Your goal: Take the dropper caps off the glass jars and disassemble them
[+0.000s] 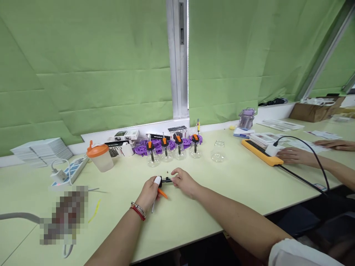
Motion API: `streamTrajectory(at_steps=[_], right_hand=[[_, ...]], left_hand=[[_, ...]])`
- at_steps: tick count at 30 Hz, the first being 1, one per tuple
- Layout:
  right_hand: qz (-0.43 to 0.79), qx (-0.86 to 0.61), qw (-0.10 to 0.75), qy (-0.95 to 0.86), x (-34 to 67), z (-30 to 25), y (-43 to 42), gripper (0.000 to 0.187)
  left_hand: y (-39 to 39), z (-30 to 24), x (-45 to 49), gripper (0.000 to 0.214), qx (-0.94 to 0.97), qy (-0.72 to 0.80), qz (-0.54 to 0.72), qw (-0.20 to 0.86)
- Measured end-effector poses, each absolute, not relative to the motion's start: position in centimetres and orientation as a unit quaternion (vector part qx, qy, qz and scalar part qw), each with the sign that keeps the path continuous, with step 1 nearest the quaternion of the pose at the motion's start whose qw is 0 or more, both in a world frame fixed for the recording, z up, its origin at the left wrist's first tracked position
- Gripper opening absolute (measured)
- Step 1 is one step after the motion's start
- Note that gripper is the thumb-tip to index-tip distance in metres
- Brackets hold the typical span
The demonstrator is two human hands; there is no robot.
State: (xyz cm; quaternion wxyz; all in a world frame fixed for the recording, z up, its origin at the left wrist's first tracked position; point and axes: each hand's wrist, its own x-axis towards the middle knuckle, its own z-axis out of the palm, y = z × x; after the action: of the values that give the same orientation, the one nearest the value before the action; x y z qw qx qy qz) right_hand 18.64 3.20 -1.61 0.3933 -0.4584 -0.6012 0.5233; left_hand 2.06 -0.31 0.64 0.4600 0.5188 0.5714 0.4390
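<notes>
My left hand [151,187] grips a black bottle top [161,181] with an orange lever [162,193], held sideways over the table. A thin metal rod [153,207] points down from beneath that hand. At the far end of the top's black stem [167,180] is my right hand [183,181], its fingers curled around the tip and partly hiding it. A tiny dark piece [167,172] shows just beyond the stem. Farther back, several small glass bottles [180,154] carry similar black-and-orange tops. One glass bottle without a top [218,153] stands to their right.
Purple plastic parts [141,147] and small boxes [122,149] lie behind the bottles. An orange-lidded cup [101,159] and white power strip [76,168] are left. To the right are an orange power strip [260,153] and a co-worker's hand [294,156].
</notes>
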Motion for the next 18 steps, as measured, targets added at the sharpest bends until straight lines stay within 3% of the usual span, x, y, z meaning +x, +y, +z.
streamTrajectory(at_steps=[6,14,18], right_hand=[[0.471,-0.481,0.383,-0.633,17.9,-1.6,3.7,0.023],[0.434,-0.477,0.339,-0.685,17.6,-1.7,4.4,0.013],[0.435,-0.465,0.356,-0.684,17.6,-1.9,4.5,0.013]], left_hand=[[0.3,-0.2,2.8,0.034,0.511,0.635,0.434,0.383],[0.4,-0.3,3.0,0.037,0.500,0.640,0.434,0.390],[0.3,-0.1,3.1,0.036,0.505,0.648,0.425,0.381]])
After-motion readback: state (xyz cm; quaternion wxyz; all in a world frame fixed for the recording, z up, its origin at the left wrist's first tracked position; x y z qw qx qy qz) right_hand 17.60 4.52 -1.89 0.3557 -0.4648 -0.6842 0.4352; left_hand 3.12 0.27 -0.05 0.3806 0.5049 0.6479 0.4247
